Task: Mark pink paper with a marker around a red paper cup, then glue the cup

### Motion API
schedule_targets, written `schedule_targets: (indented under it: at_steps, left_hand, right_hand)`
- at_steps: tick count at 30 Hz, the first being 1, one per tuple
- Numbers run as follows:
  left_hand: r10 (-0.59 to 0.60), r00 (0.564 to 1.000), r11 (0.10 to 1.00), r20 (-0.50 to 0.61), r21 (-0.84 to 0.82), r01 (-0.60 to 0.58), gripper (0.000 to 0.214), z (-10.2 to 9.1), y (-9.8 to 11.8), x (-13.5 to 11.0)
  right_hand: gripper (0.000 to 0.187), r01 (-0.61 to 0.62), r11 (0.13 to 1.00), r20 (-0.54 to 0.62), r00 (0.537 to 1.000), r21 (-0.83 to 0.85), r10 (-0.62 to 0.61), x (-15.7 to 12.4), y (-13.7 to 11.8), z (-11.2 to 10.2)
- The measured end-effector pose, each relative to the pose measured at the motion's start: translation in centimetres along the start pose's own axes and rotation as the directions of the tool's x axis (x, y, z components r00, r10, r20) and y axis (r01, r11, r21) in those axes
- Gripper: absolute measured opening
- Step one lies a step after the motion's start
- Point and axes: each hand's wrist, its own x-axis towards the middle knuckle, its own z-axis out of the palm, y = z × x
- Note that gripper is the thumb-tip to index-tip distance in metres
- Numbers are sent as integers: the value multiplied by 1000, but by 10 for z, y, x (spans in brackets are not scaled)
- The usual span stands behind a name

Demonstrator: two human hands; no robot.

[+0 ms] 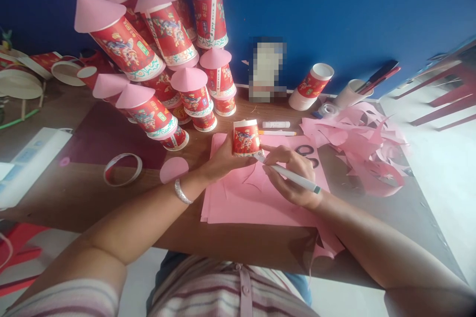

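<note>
My left hand is closed round the lower left side of a red printed paper cup. In my right hand is a white marker with a dark end, its tip against the cup's white bottom band. Both hands are above a stack of pink paper sheets. On the sheets, beside my right hand, black scissors handles show; the blades are hidden. Just beyond the cup lie a white capped marker and a white pen with orange ends.
Several cup towers with pink cone roofs stand at the back left. Pink paper scraps spread over the right side. Behind them are stacked cups and a pen cup. A cut paper ring and pink disc lie left.
</note>
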Motion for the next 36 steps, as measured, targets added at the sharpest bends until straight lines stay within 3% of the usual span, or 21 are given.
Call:
schedule_targets:
  at_steps: [9, 20, 36]
  left_hand:
    - [-39, 997, 996, -60, 82, 44, 86, 1, 3, -3]
    - [-60, 996, 984, -67, 163, 70, 84, 8, 14, -4]
    - [-48, 996, 989, -77, 134, 58, 83, 11, 13, -4]
  right_hand:
    - [13, 37, 979, -47, 998, -202, -48, 3, 0, 2]
    - [15, 58, 966, -22, 998, -251, -66, 5, -1, 2]
    - [14, 29, 977, -9, 999, -211, -32, 3, 2, 3]
